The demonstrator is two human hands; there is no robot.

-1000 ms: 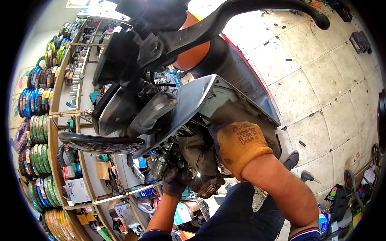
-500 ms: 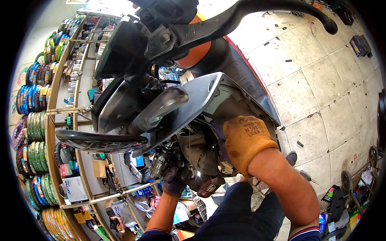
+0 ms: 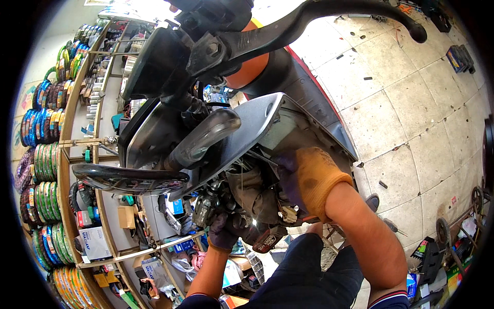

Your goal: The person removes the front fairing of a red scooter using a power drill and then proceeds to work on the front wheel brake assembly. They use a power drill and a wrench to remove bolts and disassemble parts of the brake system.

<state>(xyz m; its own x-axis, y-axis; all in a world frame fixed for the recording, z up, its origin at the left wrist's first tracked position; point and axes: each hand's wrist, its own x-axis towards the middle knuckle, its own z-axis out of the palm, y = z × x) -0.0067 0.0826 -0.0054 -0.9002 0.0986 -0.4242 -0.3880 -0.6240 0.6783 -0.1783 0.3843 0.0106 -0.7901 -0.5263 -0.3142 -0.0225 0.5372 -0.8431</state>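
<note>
A motorbike stands in front of me, its grey body panel [image 3: 247, 121] spread above my hands. My right hand [image 3: 314, 180], in an orange and purple glove, is closed just under that panel. A slim metal rod [image 3: 256, 155] shows beside its fingertips; whether the hand grips it is hidden. Lower left, my left hand [image 3: 223, 233] wears a dark purple glove and curls against the dark mechanical parts [image 3: 206, 207] under the bike's front. What its fingers hold cannot be made out. Between the hands hangs a dirty brown-grey cover [image 3: 252, 190].
Overhead reaches a black lever [image 3: 329, 13], and a mirror [image 3: 131, 180] juts out at left. Wooden shelves [image 3: 67, 206] hold boxes and stacked coloured tyres [image 3: 49, 157]. Pale floor tiles [image 3: 406, 123] lie at right, with scattered small debris and a black part [image 3: 432, 262].
My right hand has turned at the wrist and shifted slightly, showing more of the purple side of its glove. My left hand stays nearly in place.
</note>
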